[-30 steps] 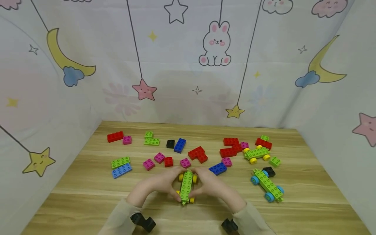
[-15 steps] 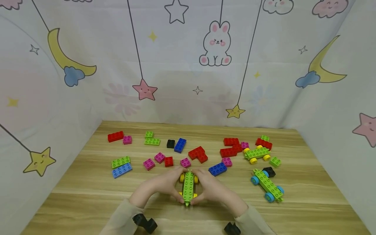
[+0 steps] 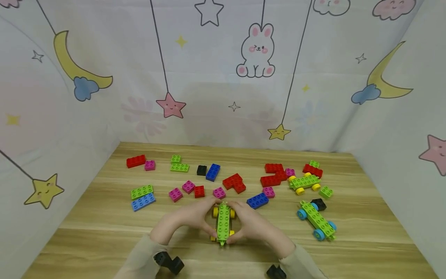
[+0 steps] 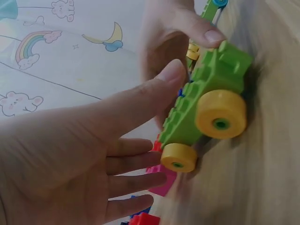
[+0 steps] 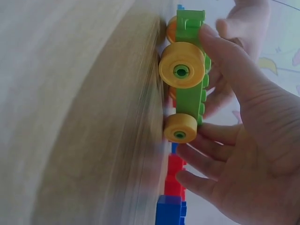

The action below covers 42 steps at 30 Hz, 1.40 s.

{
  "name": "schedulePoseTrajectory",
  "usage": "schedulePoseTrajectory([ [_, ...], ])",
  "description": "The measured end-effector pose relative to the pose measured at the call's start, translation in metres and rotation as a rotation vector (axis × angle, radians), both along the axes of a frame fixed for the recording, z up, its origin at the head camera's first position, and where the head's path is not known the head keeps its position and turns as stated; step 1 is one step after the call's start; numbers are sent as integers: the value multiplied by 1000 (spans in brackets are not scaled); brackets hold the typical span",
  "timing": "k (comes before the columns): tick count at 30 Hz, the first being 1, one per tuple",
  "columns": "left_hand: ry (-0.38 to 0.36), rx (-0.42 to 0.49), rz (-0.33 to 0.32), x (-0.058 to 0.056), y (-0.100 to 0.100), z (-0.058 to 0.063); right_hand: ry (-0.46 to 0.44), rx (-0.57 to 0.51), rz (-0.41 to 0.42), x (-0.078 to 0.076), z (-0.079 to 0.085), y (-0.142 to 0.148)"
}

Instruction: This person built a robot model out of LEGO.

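Note:
A green studded toy car base (image 3: 223, 224) with yellow wheels sits lengthwise between both hands, near the table's front. My right hand (image 3: 249, 221) holds it, thumb at the rear end and fingertips by the front wheel (image 5: 180, 129). On the other side, my left hand (image 3: 198, 217) curves around the base with relaxed fingers. In the left wrist view, the left thumb (image 4: 154, 91) hovers beside the studs, and the left fingers (image 4: 136, 164) stretch out by the front end. The wheels stand close over the wooden table (image 3: 146, 232).
At right are a green base with blue wheels (image 3: 318, 220) and another with yellow wheels (image 3: 304, 182). A dark blue brick (image 3: 258, 200) and a pink brick (image 3: 219, 193) sit just beyond the hands. Several red, pink, green and blue bricks lie farther back, before the printed curtain.
The toy car base has turned from a slight slant to pointing straight ahead and shifted slightly right. Both hands stay around it; the other bricks keep their places.

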<state>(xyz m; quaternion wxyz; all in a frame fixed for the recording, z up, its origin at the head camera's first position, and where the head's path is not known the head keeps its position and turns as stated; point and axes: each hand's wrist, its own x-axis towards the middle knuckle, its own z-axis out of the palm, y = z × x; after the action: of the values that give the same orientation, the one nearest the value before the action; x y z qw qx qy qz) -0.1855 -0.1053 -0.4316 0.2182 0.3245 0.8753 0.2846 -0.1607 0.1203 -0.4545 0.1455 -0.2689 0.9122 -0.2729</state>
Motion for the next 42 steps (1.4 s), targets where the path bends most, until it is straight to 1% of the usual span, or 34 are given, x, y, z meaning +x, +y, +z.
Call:
schedulePoseTrajectory([
  [4, 6, 5, 23, -3, -4, 9, -14, -4, 0, 2, 1, -1],
  [8, 66, 29, 67, -10, -6, 15, -17, 1, 4, 2, 1, -2],
  [13, 139, 78, 177, -18, -4, 14, -20, -3, -6, 2, 2, -1],
  [16, 187, 78, 210, -24, -1, 10, -26, -12, -15, 2, 3, -1],
  [20, 218, 38, 216, -31, 3, 4, -36, -18, -18, 1, 3, -1],
  [27, 184, -12, 205, -41, 6, -3, -38, -18, -16, 1, 2, 0],
  [29, 186, -20, 206, -43, 7, -5, -41, -22, -12, 1, 2, 0],
  [33, 187, -33, 203, -47, 9, -4, -47, -29, -11, 0, 1, 1],
  [38, 171, -42, 194, -48, 13, -1, -41, -30, -14, -1, 1, 2],
  [42, 190, -82, 187, -48, 16, -3, -41, -31, -10, -2, 1, 2],
])
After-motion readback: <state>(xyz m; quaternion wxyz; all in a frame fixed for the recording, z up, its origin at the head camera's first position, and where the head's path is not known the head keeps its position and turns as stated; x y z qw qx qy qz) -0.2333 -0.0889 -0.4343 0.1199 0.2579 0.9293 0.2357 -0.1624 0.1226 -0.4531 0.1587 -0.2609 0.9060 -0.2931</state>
